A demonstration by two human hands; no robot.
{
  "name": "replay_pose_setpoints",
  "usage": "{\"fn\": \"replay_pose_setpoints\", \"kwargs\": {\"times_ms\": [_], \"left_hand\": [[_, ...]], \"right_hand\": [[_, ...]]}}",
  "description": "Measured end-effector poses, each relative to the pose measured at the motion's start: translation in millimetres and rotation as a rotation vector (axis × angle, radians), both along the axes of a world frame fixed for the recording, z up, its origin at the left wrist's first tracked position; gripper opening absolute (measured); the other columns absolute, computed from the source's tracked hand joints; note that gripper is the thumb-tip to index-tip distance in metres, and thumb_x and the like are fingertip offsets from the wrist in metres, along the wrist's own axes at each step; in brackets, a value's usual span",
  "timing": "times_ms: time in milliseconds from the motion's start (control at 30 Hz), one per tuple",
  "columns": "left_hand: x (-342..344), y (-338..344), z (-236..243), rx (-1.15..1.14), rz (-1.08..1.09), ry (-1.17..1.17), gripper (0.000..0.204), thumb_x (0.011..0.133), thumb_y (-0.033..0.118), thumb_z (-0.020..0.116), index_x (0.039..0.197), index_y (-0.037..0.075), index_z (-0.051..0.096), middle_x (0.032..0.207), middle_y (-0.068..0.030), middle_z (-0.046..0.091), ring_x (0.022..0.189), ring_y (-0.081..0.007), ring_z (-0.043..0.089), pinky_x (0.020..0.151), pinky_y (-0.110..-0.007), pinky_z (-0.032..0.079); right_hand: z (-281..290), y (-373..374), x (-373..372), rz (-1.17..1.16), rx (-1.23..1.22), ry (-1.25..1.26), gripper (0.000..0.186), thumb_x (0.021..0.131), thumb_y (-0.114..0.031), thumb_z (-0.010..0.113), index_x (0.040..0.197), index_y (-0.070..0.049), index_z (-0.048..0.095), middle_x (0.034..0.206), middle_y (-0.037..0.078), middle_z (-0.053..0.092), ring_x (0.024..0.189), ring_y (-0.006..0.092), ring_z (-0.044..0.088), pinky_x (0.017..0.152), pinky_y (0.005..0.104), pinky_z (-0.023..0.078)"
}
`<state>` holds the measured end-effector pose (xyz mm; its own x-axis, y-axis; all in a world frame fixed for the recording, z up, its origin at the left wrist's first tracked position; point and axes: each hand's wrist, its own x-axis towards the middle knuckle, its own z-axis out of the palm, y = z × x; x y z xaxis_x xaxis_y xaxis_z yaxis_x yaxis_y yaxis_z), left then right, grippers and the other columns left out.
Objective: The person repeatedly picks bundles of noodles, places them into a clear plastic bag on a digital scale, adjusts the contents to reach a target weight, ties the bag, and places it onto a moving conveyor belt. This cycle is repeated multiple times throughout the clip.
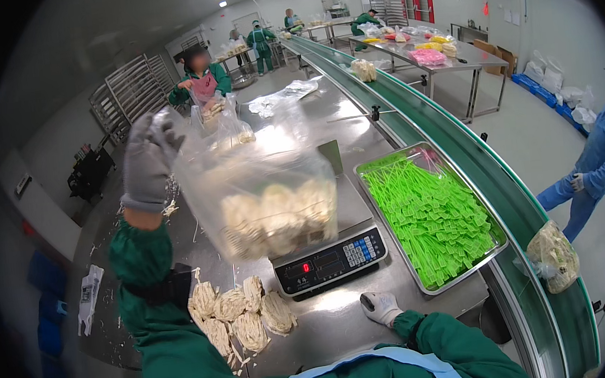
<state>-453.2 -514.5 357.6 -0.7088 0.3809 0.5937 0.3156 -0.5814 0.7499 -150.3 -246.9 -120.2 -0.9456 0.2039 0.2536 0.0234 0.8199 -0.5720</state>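
Note:
My left hand, in a grey glove, is raised at the left with its fingers closed on the gathered top of a clear plastic bag. Pale noodle bundles fill the bottom of this bag, which hangs tilted and blurred over the digital scale. The bag hides most of the scale's platform. Down on the steel table, my right hand rests in a white glove, fingers curled in, between the scale and my body. Several loose noodle bundles lie left of the scale, near my left forearm.
A steel tray of green plastic tie tags sits right of the scale. Beyond it runs a green conveyor belt carrying a filled bag. A co-worker handles bags across the table; a person in blue is at right.

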Motion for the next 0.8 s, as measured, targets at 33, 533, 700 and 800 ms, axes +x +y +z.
{"fn": "replay_pose_setpoints", "kwargs": {"times_ms": [33,533,700,800], "left_hand": [[-2,8,-8,-0.037,0.001,-0.187,0.026,0.093,0.027,0.06,0.106,0.005,0.059,0.095,-0.0063,0.062,0.082,-0.016,0.061,0.082,-0.037,0.054],[73,-111,-308,-0.926,0.865,-0.197,0.034,0.091,0.015,0.057,0.118,-0.005,0.058,0.111,-0.0134,0.063,0.102,-0.0204,0.059,0.092,-0.032,0.046],[198,-115,-422,-0.994,1.189,-0.253,0.033,0.089,0.013,0.056,0.116,-0.006,0.058,0.108,-0.0183,0.06,0.098,-0.0267,0.059,0.088,-0.038,0.047],[238,-85,-440,-1.196,1.069,-0.223,0.039,0.085,0.019,0.062,0.117,-0.003,0.058,0.107,-0.0205,0.059,0.1,-0.0345,0.056,0.09,-0.042,0.045]], "right_hand": [[0,0,0,0.005,0.025,0.0,0.017,0.082,-0.028,0.062,0.092,-0.014,0.063,0.081,0.012,0.067,0.074,0.0337,0.065,0.066,0.0438,0.051],[-6,0,-3,-0.001,0.079,0.029,0.02,0.08,-0.023,0.065,0.097,-0.014,0.064,0.079,0.013,0.065,0.073,0.0339,0.063,0.066,0.0443,0.05],[-3,2,-5,0.048,0.049,-0.028,0.018,0.08,-0.021,0.065,0.096,-0.012,0.064,0.085,0.011,0.068,0.077,0.0315,0.065,0.069,0.0409,0.052],[-1,3,-5,0.047,0.067,-0.026,0.019,0.08,-0.022,0.065,0.096,-0.013,0.063,0.085,0.01,0.068,0.077,0.0313,0.066,0.069,0.0405,0.052]]}}
